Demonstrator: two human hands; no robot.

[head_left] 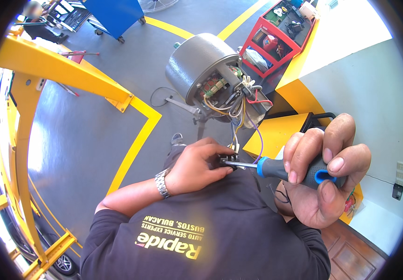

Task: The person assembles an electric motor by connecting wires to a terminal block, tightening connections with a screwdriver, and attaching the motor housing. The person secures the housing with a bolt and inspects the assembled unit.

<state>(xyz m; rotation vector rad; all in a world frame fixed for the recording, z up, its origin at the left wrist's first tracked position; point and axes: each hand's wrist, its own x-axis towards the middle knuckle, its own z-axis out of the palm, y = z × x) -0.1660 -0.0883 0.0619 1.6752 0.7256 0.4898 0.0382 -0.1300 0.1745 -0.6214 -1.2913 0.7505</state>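
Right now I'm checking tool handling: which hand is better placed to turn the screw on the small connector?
Right hand: it grips the screwdriver, whose tip meets the black connector. The left hand pinches that connector, so it probably just steadies it.

Grey floor (94, 135) with yellow painted lines, blue wheeled cart (115, 16) upper left of the frame, red tool trolley (283, 35) upper right

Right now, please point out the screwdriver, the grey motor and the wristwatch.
screwdriver (294, 170): head view, on its handle.
grey motor (196, 58): head view, on its round housing.
wristwatch (162, 183): head view, on its metal band.
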